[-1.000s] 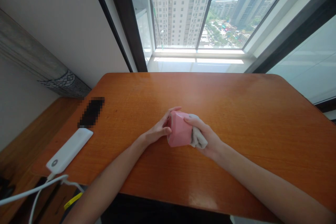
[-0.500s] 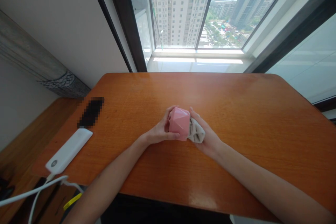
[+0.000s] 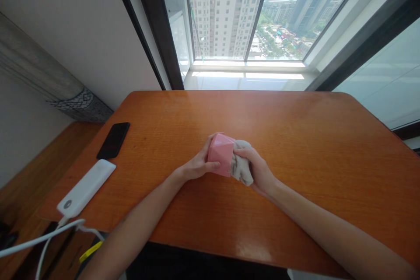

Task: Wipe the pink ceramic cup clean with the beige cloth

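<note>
A pink faceted pot (image 3: 221,154) is held above the middle of the wooden table (image 3: 295,140). Around its left side wraps my left hand (image 3: 201,162), thumb across the near face and fingers behind. My right hand (image 3: 260,168) grips a crumpled light-grey cloth (image 3: 242,164), with the thumb on top of it. The cloth presses against the pot's right side or opening; I cannot tell how far it goes in. The inside of the pot is hidden.
On the table's left lie a black phone (image 3: 113,140) and a white power bank (image 3: 85,188). A white cable (image 3: 42,239) runs from the power bank off the front left edge. Beyond the far edge is a window (image 3: 246,17).
My right hand has shifted its hold, its thumb now on the cloth at the pot's right side. The pot has tilted and moved slightly left in my left hand.
</note>
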The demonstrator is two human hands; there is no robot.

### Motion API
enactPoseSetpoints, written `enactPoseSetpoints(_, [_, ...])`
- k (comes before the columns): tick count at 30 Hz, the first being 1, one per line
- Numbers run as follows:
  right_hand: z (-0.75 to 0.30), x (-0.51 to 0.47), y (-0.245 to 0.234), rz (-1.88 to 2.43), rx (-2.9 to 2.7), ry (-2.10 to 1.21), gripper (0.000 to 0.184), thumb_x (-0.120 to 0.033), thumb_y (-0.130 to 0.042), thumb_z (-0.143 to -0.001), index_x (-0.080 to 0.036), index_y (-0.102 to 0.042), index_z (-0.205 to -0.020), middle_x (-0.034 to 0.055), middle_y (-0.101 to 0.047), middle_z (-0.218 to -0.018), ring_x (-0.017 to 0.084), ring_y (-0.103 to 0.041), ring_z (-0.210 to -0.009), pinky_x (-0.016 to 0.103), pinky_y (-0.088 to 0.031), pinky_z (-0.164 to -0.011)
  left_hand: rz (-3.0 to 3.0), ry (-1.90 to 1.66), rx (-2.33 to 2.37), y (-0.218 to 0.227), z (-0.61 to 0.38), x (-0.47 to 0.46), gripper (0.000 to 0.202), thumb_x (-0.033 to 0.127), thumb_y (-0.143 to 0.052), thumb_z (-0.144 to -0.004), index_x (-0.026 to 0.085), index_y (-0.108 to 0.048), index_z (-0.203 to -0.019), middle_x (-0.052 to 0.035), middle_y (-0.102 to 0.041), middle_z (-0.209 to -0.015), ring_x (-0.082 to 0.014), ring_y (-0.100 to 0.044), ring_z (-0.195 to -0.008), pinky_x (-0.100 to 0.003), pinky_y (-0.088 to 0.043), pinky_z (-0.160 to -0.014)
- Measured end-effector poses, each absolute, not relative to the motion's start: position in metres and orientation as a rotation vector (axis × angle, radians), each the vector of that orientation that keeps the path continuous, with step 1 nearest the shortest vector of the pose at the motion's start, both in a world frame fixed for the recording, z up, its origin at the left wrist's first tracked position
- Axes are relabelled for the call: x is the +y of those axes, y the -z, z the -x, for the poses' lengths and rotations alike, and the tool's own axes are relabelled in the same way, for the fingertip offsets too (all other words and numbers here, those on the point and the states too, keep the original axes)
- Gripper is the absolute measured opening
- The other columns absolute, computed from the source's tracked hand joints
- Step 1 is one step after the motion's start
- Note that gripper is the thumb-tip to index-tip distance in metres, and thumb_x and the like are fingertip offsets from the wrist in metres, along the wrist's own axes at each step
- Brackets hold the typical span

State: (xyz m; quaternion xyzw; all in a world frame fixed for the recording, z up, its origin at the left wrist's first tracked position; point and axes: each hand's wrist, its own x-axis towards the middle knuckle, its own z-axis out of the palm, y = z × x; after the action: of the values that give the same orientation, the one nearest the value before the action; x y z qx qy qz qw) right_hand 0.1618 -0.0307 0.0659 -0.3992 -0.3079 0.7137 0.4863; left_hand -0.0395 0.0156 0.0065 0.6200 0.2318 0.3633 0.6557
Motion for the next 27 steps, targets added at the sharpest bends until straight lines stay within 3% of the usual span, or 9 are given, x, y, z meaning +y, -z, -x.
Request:
enactPoseSetpoints(3, [-0.163,-0.032,-0.065,0.996,-0.832,-1.692,0.024,-0.037,-0.083,-0.070,-0.017,-0.074,-0.079,0.0022,-0.071,-0.065,0.014,-0.061,-0.052,0.024,-0.050,-0.048,-1.426,-0.799,0.514,-0.007,0.039,0.017,0.109,0.069,-0.081,-0.082,0.028,-0.030,-0.169,-0.0154,-0.050,-0.159,-0.0385,-0.053,-0.137,-0.050,-0.043,-0.117])
enactPoseSetpoints(10, [-0.169,-0.031,-0.061,1.029,-1.178,-1.648,0.015,-0.032,-0.072,-0.073,-0.017,-0.072,-0.071,0.0036,-0.073,-0.062,0.016,-0.066,-0.051,0.024,-0.054,-0.049,-1.458,-0.792,0.528,-0.008,0.040,0.019,0.103,0.073,-0.072,-0.087,0.024,-0.034,-0.169,-0.0156,-0.059,-0.153,-0.0399,-0.057,-0.135,-0.052,-0.044,-0.117])
enactPoseSetpoints(19, [-0.171,-0.035,-0.061,1.039,-1.470,-1.507,0.005,-0.024,-0.062,-0.077,-0.019,-0.065,-0.077,-0.0002,-0.068,-0.064,0.015,-0.064,-0.053,0.023,-0.051,-0.049,-1.410,-0.807,0.508,-0.001,0.041,0.018,0.094,0.073,-0.069,-0.090,0.023,-0.044,-0.166,-0.0140,-0.065,-0.151,-0.0405,-0.049,-0.150,-0.053,-0.029,-0.131])
enactPoseSetpoints(27, [-0.176,-0.035,-0.057,0.912,-1.764,-1.321,0.008,-0.016,-0.058,-0.079,-0.021,-0.055,-0.074,-0.0059,-0.053,-0.060,0.009,-0.050,-0.051,0.020,-0.038,-0.048,-1.298,-0.773,0.507,-0.002,0.040,0.016,0.091,0.072,-0.071,-0.087,0.020,-0.052,-0.159,-0.0155,-0.067,-0.147,-0.0402,-0.058,-0.140,-0.053,-0.042,-0.121])
